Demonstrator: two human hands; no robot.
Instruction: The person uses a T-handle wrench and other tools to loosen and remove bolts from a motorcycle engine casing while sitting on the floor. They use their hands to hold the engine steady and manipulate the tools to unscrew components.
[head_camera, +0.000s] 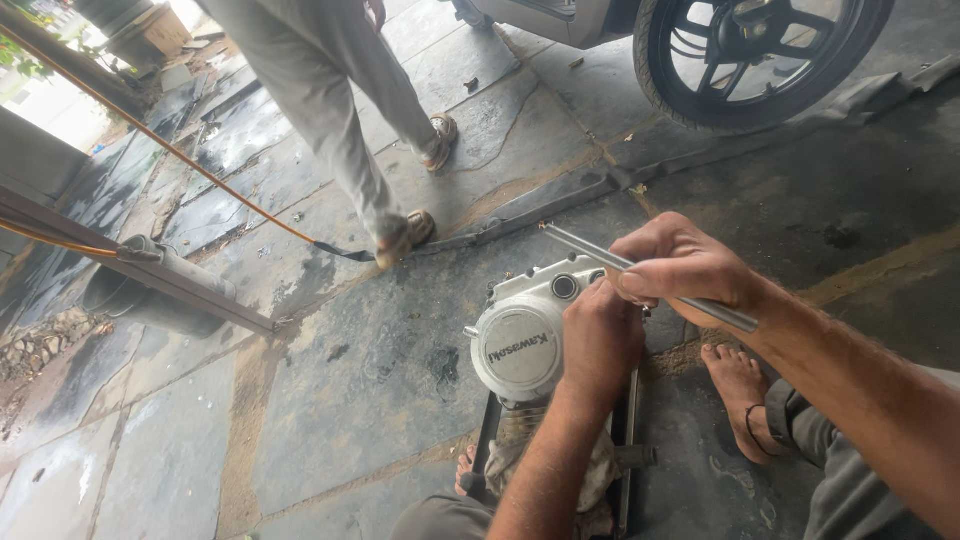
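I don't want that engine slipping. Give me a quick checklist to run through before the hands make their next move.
1. Right hand grips the metal rod: ok.
2. Left hand rests on the engine cover: ok.
3. Engine sits steady in the black tray: cannot tell, the arm hides it.
4. Rod tip seated on a bolt: cannot tell.
5. Bare feet clear of the tray: not ok, they sit right beside it.
6. Other person's legs stand apart from the work: ok.

Far right, a motorcycle wheel; far left, a person's legs, an orange hose on the stone floor.
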